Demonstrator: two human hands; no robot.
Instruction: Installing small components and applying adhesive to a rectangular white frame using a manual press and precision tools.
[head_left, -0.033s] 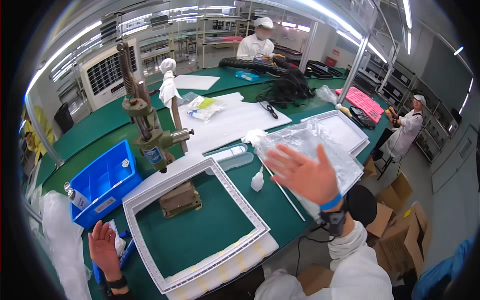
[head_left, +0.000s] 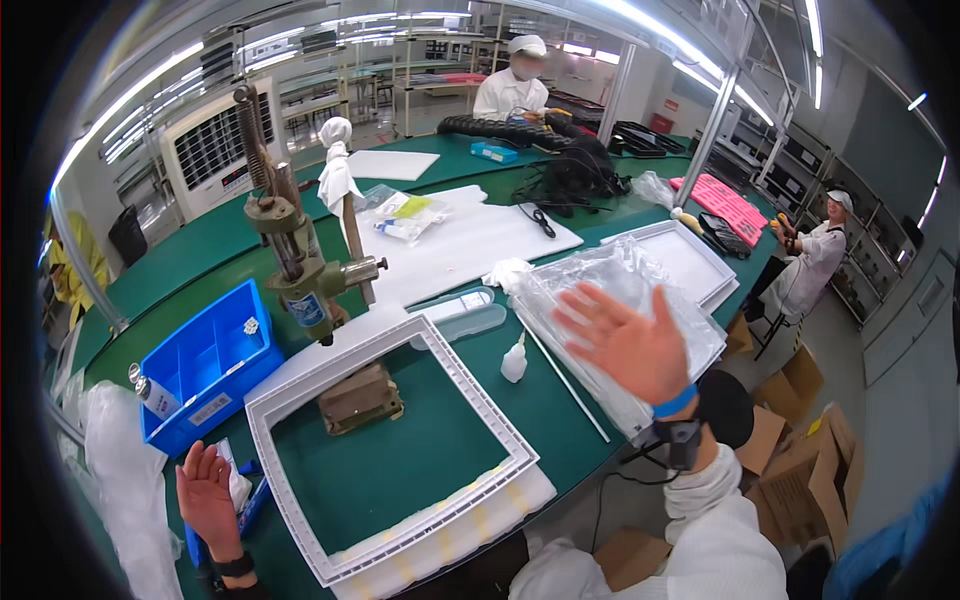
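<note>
My right hand (head_left: 628,342), palm up with fingers spread, is raised over the right side of the bench and holds nothing. Behind it lies a flat stack in clear plastic wrap (head_left: 545,290). At the lower left, my left hand (head_left: 208,500) is empty, its fingers loosely curved and apart. Beside that hand are a blue-handled tool (head_left: 256,508) and a small white packet (head_left: 238,488). Between my hands a white rectangular frame (head_left: 275,470) rests on white foam (head_left: 470,535). Within its opening sits a brown block (head_left: 360,398). A small white dropper bottle (head_left: 514,362) stands to its right.
A green arbor press (head_left: 305,280) rises behind the frame. Left of it is a blue divided bin (head_left: 210,350). A thin white rod (head_left: 565,385) lies on the bench. Two people work farther off, one across the bench (head_left: 510,95), one seated at right (head_left: 815,250). Cardboard boxes (head_left: 800,480) stand at lower right.
My right hand has shifted slightly to the right and a little lower, still spread. My left hand and the things on the bench look the same.
</note>
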